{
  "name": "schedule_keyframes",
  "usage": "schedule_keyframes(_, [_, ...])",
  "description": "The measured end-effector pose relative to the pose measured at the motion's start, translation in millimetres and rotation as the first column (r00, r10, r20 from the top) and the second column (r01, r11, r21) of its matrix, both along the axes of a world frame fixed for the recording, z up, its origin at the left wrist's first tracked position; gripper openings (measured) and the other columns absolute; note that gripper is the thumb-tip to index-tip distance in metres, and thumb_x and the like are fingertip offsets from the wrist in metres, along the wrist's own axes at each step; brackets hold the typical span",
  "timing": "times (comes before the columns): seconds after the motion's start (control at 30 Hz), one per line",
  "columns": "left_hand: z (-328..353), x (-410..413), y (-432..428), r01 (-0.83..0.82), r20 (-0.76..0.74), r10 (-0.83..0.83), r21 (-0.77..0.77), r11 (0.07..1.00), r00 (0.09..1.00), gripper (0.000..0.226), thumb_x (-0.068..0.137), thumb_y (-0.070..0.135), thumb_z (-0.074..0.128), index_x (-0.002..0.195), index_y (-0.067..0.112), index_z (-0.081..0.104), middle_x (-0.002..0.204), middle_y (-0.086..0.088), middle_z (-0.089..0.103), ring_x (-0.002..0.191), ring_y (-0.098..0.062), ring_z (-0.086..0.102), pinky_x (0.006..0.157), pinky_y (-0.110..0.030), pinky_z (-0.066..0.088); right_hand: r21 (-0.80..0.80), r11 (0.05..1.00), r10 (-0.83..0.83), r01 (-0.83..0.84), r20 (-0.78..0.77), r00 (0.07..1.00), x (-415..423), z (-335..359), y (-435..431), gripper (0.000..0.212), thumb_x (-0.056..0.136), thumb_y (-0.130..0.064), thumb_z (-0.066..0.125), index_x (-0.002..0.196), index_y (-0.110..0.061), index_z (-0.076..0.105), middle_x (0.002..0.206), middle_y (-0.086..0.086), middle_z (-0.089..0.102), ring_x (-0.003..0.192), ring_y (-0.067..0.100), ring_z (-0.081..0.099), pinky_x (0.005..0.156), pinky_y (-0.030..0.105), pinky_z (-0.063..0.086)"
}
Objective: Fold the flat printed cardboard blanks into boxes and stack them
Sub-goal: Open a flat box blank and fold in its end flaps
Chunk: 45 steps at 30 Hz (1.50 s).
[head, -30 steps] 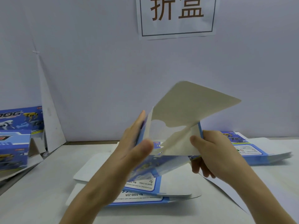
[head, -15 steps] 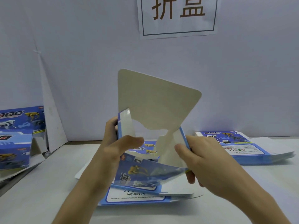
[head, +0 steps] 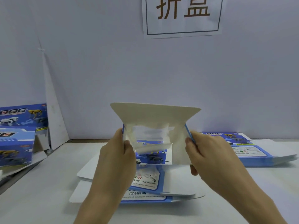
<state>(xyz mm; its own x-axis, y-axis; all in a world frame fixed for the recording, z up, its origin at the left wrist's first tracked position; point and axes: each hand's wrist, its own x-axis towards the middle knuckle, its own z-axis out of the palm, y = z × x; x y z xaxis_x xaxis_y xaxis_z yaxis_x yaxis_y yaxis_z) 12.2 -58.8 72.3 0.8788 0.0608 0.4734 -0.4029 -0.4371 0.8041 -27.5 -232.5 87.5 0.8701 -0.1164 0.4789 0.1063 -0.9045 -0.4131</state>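
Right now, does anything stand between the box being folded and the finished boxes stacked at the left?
Nothing visible does. The left hand and right hand grip the box above the flat blanks; only table surface shows between it and the finished boxes at the far left.

This is a box-folding station in a packing workshop: a paper sign (head: 182,15) with two large Chinese characters hangs on the plain white partition (head: 113,70) behind a white table (head: 40,199). Identical flat printed blanks (head: 258,154) lie stacked on the right and in the middle, and folded boxes (head: 17,143) with the same blue print are piled at the left. A left hand (head: 116,152) and right hand (head: 210,152) hold one blank (head: 155,113) half opened above the table.
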Motion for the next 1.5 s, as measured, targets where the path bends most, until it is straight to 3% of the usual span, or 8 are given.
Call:
schedule_keyframes(0.37, [-0.4, -1.8, -11.3, -0.069, 0.289, 0.038, 0.097, 0.993, 0.957, 0.031, 0.098, 0.034, 0.044, 0.068, 0.027, 0.044, 0.054, 0.026, 0.055, 0.058, 0.009, 0.054, 0.052, -0.005, 0.038, 0.37, 0.928, 0.041, -0.035, -0.006, 0.999, 10.9, -9.8, -8.3, 0.011, 0.093, -0.014, 0.039, 0.084, -0.018, 0.044, 0.053, 0.007, 0.064, 0.036, 0.017, 0.058, 0.034, 0.024, 0.041])
schedule_keyframes(0.53, [0.7, 6.4, -2.0, 0.384, 0.399, -0.255, -0.287, 0.877, 0.881, 0.074, 0.073, 0.068, 0.06, 0.137, 0.047, 0.03, 0.129, 0.028, 0.053, 0.121, 0.008, 0.049, 0.088, -0.005, 0.044, 0.808, 0.581, 0.207, -0.101, -0.026, 0.978, 7.7, 4.1, -17.9, 0.011, 0.089, -0.001, 0.042, 0.096, -0.006, 0.049, 0.052, 0.022, 0.063, 0.034, 0.026, 0.053, 0.033, 0.025, 0.041])
schedule_keyframes(0.63, [-7.7, 8.3, -3.7, 0.318, 0.492, -0.297, 0.043, 0.947, 0.818, 0.099, 0.071, 0.056, 0.07, 0.148, 0.039, 0.01, 0.153, 0.014, 0.024, 0.139, 0.001, 0.028, 0.1, -0.009, 0.038, 0.903, 0.42, 0.289, -0.087, -0.042, 0.956, 2.8, 11.3, -17.8, 0.01, 0.093, -0.006, 0.043, 0.085, -0.003, 0.048, 0.054, 0.025, 0.063, 0.034, 0.024, 0.055, 0.033, 0.024, 0.042])
schedule_keyframes(0.83, [-24.1, 17.3, -17.6, -0.114, 0.475, -0.11, 0.418, 0.901, 0.873, 0.12, 0.06, 0.077, 0.057, 0.149, 0.022, -0.003, 0.154, -0.023, 0.015, 0.142, -0.038, 0.017, 0.102, -0.068, 0.032, 0.848, 0.5, 0.485, -0.179, -0.102, 0.869, -4.8, 10.2, -8.8, 0.028, 0.087, -0.033, 0.059, 0.094, -0.007, 0.053, 0.064, 0.021, 0.068, 0.044, 0.026, 0.061, 0.041, 0.026, 0.048])
schedule_keyframes(1.0, [-33.1, 26.7, -9.9, -0.13, 0.492, -0.181, 0.532, 0.836, 0.852, 0.106, 0.071, 0.055, 0.053, 0.149, 0.008, -0.002, 0.154, -0.02, 0.017, 0.142, -0.038, 0.019, 0.111, -0.064, 0.02, 0.676, 0.71, 0.246, -0.197, 0.024, 0.969, -0.5, 8.4, -20.0, 0.042, 0.056, -0.07, 0.055, 0.064, -0.031, 0.071, 0.064, -0.003, 0.066, 0.054, 0.013, 0.064, 0.051, 0.029, 0.055])
schedule_keyframes(1.2, [-36.5, 28.2, -8.9, -0.027, 0.416, -0.288, 0.606, 0.795, 0.862, 0.101, 0.073, 0.051, 0.045, 0.147, 0.027, -0.019, 0.158, -0.013, 0.004, 0.147, -0.029, 0.003, 0.116, -0.053, 0.003, 0.685, 0.559, 0.232, -0.467, 0.412, 0.881, -5.8, 17.7, -32.8, 0.023, 0.074, -0.044, 0.059, 0.084, -0.027, 0.073, 0.084, 0.001, 0.075, 0.074, 0.015, 0.072, 0.06, 0.022, 0.057])
schedule_keyframes(1.37, [-26.8, 30.6, 1.2, 0.096, 0.404, -0.36, 0.543, 0.834, 0.841, 0.123, 0.06, 0.07, 0.067, 0.151, 0.03, -0.006, 0.153, -0.008, 0.012, 0.141, -0.032, 0.024, 0.106, -0.064, 0.031, 0.703, 0.588, 0.079, -0.4, 0.442, 0.893, -0.1, 13.9, -41.1, 0.018, 0.081, -0.039, 0.06, 0.075, -0.026, 0.072, 0.063, -0.008, 0.065, 0.059, 0.009, 0.061, 0.05, 0.016, 0.051])
schedule_keyframes(1.5, [-20.2, 36.0, 8.2, 0.128, 0.493, -0.344, 0.419, 0.899, 0.799, 0.123, 0.063, 0.063, 0.072, 0.152, 0.031, -0.008, 0.151, -0.004, 0.016, 0.136, -0.022, 0.033, 0.105, -0.027, 0.041, 0.804, 0.366, 0.17, -0.469, 0.438, 0.883, 2.6, 12.2, -43.7, 0.021, 0.069, -0.038, 0.064, 0.077, -0.022, 0.076, 0.068, -0.005, 0.067, 0.063, 0.01, 0.063, 0.051, 0.022, 0.053])
